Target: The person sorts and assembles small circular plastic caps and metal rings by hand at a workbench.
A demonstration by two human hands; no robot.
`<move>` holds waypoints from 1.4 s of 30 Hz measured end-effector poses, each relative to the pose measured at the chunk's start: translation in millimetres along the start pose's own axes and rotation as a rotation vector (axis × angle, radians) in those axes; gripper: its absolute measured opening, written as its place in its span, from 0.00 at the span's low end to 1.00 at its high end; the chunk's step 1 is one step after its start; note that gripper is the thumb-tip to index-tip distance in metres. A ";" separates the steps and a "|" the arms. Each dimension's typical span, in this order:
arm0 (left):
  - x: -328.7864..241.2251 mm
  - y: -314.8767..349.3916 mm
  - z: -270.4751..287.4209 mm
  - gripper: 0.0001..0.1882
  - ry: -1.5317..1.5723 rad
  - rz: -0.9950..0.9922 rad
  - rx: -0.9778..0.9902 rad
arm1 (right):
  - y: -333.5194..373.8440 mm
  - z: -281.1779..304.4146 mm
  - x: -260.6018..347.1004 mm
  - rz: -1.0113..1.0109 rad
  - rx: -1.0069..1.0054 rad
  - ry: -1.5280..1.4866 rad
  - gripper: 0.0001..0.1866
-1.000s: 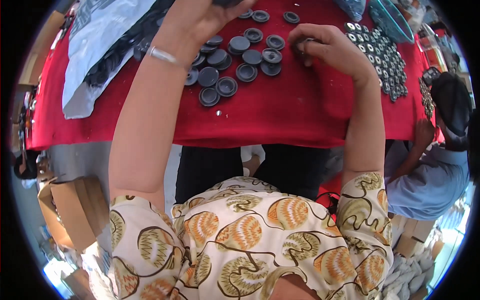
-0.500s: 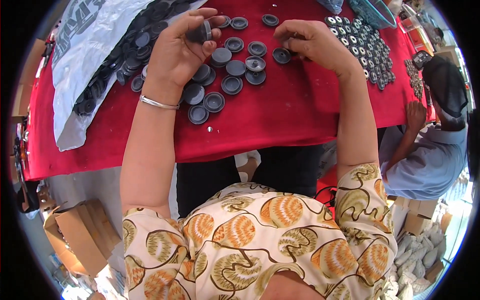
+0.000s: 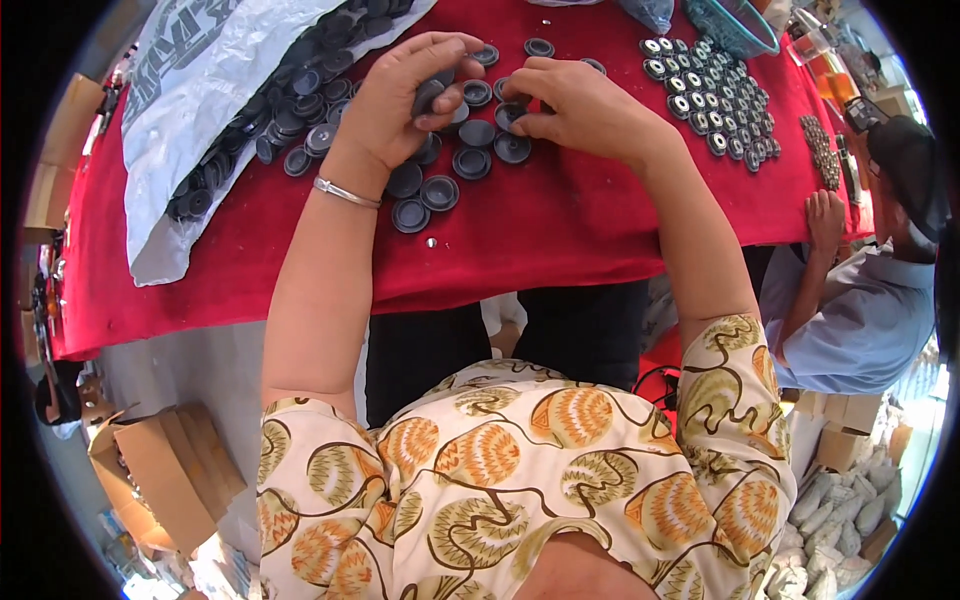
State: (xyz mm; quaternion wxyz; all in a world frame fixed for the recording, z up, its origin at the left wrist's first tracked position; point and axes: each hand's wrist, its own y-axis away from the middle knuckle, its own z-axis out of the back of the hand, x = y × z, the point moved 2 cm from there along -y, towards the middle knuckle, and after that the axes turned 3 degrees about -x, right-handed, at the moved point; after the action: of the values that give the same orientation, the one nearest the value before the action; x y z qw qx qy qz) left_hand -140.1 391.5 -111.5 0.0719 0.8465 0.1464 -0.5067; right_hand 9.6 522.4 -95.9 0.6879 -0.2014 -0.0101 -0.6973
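Note:
My left hand (image 3: 412,100), a metal bangle at its wrist, is raised over the red cloth with its fingers curled around a dark grey round cap (image 3: 428,97). To its right, my right hand (image 3: 580,110) reaches in, thumb and fingers closed about the edges of another grey cap (image 3: 507,118); its fingers partly cover that piece. Around and below both hands lie several loose grey caps (image 3: 439,192), some showing a rimmed hollow side, others a flat face. One more cap (image 3: 539,47) sits apart, beyond my right hand.
A white plastic bag (image 3: 160,150) spilling many dark caps lies at left. Rows of caps with pale metal rings (image 3: 705,100) stand at right, near a teal basket (image 3: 735,30). A person in a light blue shirt (image 3: 850,320) sits at right. Cardboard boxes (image 3: 170,480) are on the floor.
My right hand has moved left from the cloth's open part to a cap in the loose group. My left hand stays raised with its cap, shifted slightly right. The view has shifted a little.

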 end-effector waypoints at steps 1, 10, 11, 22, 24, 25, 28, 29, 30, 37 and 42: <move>1.9 0.0 -3.3 0.14 -0.002 -0.006 0.006 | -0.8 1.6 -0.6 -0.026 -0.027 0.014 0.17; 7.7 1.0 -8.5 0.09 0.009 0.024 0.005 | -11.7 36.0 10.9 0.022 -0.313 -0.160 0.16; 6.4 1.5 -5.8 0.09 0.014 0.025 0.012 | -5.8 39.9 6.4 -0.019 -0.384 -0.194 0.16; 5.0 5.4 -16.0 0.14 0.063 0.061 -0.036 | 37.3 10.8 1.9 -0.305 -0.163 0.199 0.16; 5.1 5.7 -16.9 0.16 0.028 0.069 -0.018 | 28.2 17.0 13.4 -0.238 -0.280 0.071 0.16; 5.8 6.1 -17.2 0.14 -0.010 0.091 0.001 | 21.8 20.2 23.7 -0.172 -0.394 -0.057 0.17; 7.7 7.8 -14.4 0.13 -0.065 0.113 0.069 | 7.8 11.9 47.0 -0.083 -0.450 -0.114 0.19; 7.5 7.2 -12.4 0.13 -0.082 0.098 0.102 | 5.1 10.8 50.6 -0.024 -0.451 -0.155 0.19; 7.0 6.1 -9.1 0.13 -0.082 0.096 0.102 | 5.3 9.9 51.2 -0.069 -0.453 -0.343 0.20; -0.1 -1.2 5.4 0.10 0.153 0.001 -0.101 | 33.4 -14.9 43.9 -0.237 -0.063 -0.007 0.17; -1.1 2.8 -8.9 0.14 0.010 0.031 -0.184 | 29.4 1.3 28.0 -0.310 -0.201 -0.036 0.13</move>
State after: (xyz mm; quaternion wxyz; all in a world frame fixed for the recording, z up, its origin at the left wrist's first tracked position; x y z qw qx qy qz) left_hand -132.2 391.0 -106.3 0.1563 0.8411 0.1795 -0.4857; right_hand 39.0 494.4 -94.2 0.5482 -0.2776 0.0164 -0.7888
